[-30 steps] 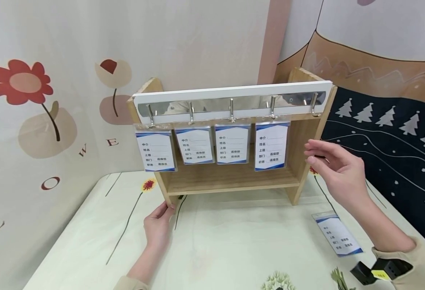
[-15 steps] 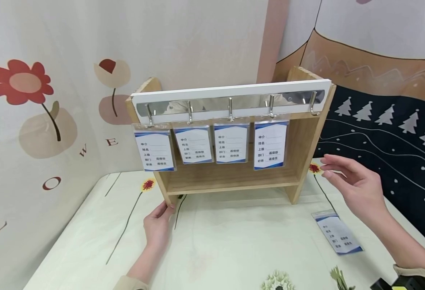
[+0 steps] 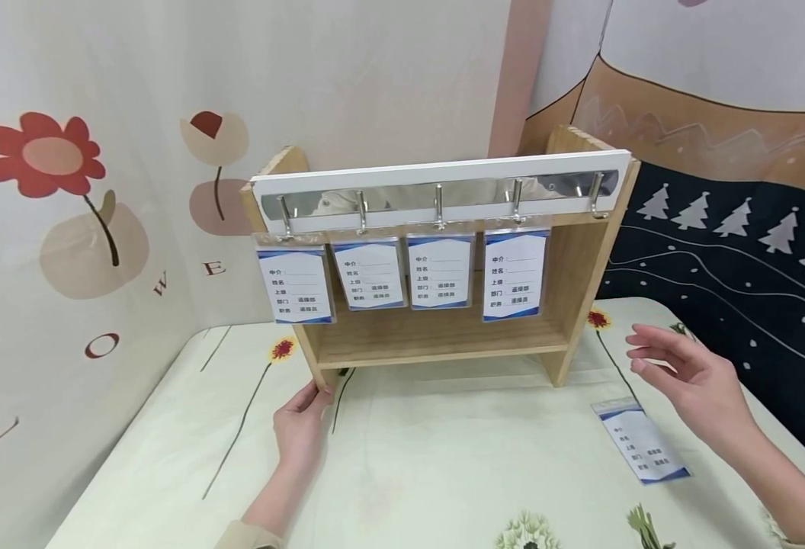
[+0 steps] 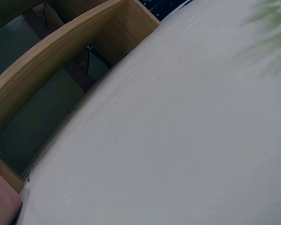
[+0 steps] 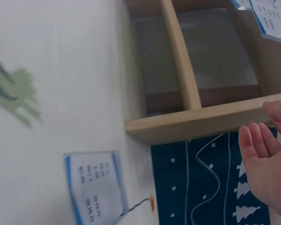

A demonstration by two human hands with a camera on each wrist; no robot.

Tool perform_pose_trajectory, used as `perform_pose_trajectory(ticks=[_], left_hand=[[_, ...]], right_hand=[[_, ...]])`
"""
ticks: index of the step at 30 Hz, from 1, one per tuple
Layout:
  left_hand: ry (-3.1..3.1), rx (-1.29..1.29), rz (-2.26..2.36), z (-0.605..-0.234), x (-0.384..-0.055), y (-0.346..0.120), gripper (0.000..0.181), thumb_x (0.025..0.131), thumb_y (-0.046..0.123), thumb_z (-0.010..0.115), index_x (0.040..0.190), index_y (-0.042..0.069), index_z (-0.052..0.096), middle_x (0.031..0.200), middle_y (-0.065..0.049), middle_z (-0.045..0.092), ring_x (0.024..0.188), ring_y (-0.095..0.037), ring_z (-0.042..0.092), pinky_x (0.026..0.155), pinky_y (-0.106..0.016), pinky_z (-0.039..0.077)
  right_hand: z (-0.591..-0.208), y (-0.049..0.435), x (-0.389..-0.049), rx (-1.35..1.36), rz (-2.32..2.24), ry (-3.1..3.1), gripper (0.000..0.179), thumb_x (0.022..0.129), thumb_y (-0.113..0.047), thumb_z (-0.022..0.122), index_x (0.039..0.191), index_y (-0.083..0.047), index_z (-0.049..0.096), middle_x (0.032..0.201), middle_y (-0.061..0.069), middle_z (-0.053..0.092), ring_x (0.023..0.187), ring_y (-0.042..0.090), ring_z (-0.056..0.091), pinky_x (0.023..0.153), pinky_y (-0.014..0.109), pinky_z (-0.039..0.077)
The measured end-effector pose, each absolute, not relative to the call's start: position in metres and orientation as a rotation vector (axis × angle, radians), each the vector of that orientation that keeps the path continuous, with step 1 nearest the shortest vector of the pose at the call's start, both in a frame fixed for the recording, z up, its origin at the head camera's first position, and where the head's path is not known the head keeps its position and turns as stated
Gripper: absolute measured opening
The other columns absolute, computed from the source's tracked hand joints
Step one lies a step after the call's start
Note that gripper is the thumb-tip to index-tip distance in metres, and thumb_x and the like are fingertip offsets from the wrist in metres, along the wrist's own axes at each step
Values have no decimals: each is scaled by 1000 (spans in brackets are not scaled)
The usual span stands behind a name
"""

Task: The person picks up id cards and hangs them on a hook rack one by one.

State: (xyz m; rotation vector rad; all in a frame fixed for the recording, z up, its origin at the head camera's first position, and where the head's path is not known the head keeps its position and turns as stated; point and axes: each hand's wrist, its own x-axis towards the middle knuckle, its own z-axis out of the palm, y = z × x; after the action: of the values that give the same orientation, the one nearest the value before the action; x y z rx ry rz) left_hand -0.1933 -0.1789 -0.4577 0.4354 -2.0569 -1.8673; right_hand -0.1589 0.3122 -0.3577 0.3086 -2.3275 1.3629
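Observation:
A wooden shelf rack (image 3: 444,339) stands upright on the table, with a white hook rail (image 3: 382,172) along its upper front. Several clear badge holders with white-and-blue cards (image 3: 440,274) hang from the hooks; the rightmost hook (image 3: 596,197) bears none. My left hand (image 3: 299,427) pinches the foot of the rack's left side panel between thumb and fingers. To the right of the rack my right hand (image 3: 700,385) hovers with loosely bent fingers, holding nothing. Below and left of it, one loose badge card (image 3: 641,442) lies flat on the tablecloth, also visible in the right wrist view.
A pale tablecloth (image 3: 402,457) with printed flowers covers the table. A patterned curtain (image 3: 375,84) hangs behind and to the left. On the right, a dark cloth with white trees (image 3: 739,267) comes down to the table edge.
My right hand has moved down and to the right, away from the rack's right side toward the loose badge card. The left hand keeps its hold, and the rack and cards stay put.

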Motion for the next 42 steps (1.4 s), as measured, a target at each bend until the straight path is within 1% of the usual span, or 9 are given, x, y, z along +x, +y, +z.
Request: perform_pose_trajectory(ticks=[8, 13, 15, 17, 20, 22, 25, 31, 42], left_hand=[[-2063, 425, -1851, -458, -196, -177, 39, 98, 13, 69, 133, -3, 65, 127, -24, 65, 95, 2, 65, 81, -8, 49], [-2060, 419, -1853, -457, -195, -178, 40, 98, 14, 69, 134, -3, 64, 128, -24, 64, 102, -5, 67, 82, -8, 49], [-2059, 416, -1853, -457, -195, -178, 40, 99, 14, 69, 134, -3, 64, 128, -24, 64, 103, -7, 67, 82, -8, 49], [-2056, 417, -1852, -457, -195, -179, 39, 98, 13, 69, 134, -3, 64, 128, -24, 64, 102, -5, 67, 82, -8, 49], [-2054, 421, -1852, -458, -195, -179, 38, 98, 13, 69, 133, -3, 65, 128, -24, 65, 98, -1, 66, 82, -8, 49], [-2052, 423, -1853, -458, -195, -180, 39, 98, 13, 69, 133, -4, 65, 128, -25, 65, 96, 1, 66, 82, -8, 49], [-2049, 426, -1857, -459, -195, -180, 39, 98, 13, 69, 133, -4, 65, 127, -25, 65, 94, 3, 65, 81, -8, 49], [-2047, 438, -1857, -460, -195, -181, 40, 97, 15, 71, 132, -4, 65, 127, -24, 65, 93, 4, 65, 81, -7, 48], [-2055, 434, -1855, -459, -195, -180, 40, 98, 14, 70, 133, -4, 64, 128, -24, 64, 96, 1, 66, 81, -8, 49]], right_hand=[[-382, 327, -159, 258, 1367, -2491, 52, 97, -5, 71, 146, -2, 52, 115, -29, 62, 100, -13, 60, 81, 7, 49], [-400, 335, -164, 299, 1372, -2628, 59, 96, -5, 71, 148, 6, 44, 115, -33, 58, 100, -11, 60, 80, 7, 48], [-406, 339, -166, 304, 1360, -2666, 62, 95, -5, 73, 148, 7, 43, 119, -22, 63, 99, -11, 60, 79, 8, 48], [-409, 341, -168, 292, 1348, -2700, 64, 94, -5, 74, 148, 8, 42, 126, -3, 67, 98, -11, 59, 78, 11, 50], [-413, 345, -170, 262, 1320, -2765, 66, 94, -7, 75, 149, 8, 41, 135, 26, 60, 97, -13, 55, 76, 15, 53], [-416, 347, -171, 246, 1283, -2805, 66, 93, -5, 75, 149, 9, 42, 138, 33, 54, 97, -13, 54, 76, 16, 53], [-419, 351, -174, 220, 1184, -2859, 66, 91, -5, 76, 147, 9, 45, 140, 34, 52, 98, -5, 58, 76, 14, 50], [-425, 360, -180, 157, 1013, -2922, 64, 89, -10, 79, 143, 9, 49, 132, 31, 59, 105, 34, 62, 74, 17, 47], [-431, 370, -190, 191, 951, -2972, 70, 84, -16, 84, 140, 9, 51, 120, 23, 67, 96, 26, 58, 71, 22, 46]])
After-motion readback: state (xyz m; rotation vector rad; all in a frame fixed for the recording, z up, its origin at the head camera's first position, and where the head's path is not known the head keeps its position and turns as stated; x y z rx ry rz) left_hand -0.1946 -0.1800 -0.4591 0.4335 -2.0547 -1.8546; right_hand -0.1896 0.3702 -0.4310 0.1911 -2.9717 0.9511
